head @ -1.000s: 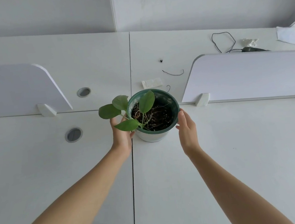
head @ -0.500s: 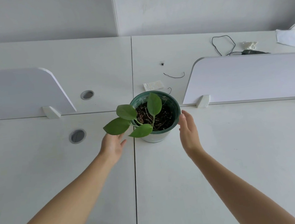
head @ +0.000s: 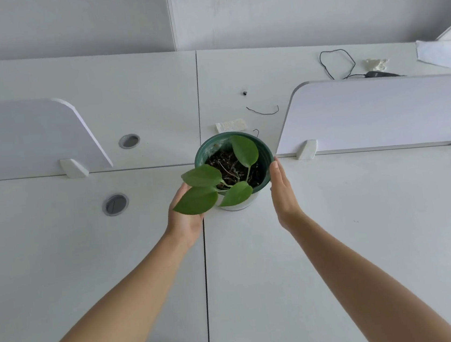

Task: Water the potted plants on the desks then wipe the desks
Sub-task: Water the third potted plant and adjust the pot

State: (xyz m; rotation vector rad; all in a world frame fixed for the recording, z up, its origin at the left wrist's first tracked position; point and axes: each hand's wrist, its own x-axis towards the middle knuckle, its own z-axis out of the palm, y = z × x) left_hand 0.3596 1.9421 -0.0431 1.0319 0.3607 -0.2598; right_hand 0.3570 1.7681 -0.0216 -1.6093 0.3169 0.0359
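A: Green pot (head: 210, 148) with a whitish lower half, dark soil, four broad leaves (head: 245, 150). Where does it stand?
B: On the white bench (head: 365, 225), just right of the dark seam (head: 206, 271) between two slabs, in the gap between the two upright dividers: left divider (head: 23, 137), right divider (head: 381, 113).
A: Right hand?
B: Right hand (head: 283, 192) flat, fingers straight and together, set edge-on at the pot's right side. Fingertips at the rim, touching or just beside, cannot say which. It holds nothing.
A: Left hand?
B: Left hand (head: 184, 223) at the pot's left, palm turned toward it, thumb out. Two leaves hang over the fingers, so the fingertips are hidden — contact with the pot cannot be told. What shows is spread, not curled.
A: Other items on the bench?
B: Two round cable ports left of the seam, one near (head: 115, 204), one farther back (head: 129, 141). Behind the pot a small white scrap (head: 231, 126), a short black wire (head: 264, 111) beyond it, and a looped black cord (head: 337, 64) far right by the wall. Both forearms bare, reaching in from the lower edge
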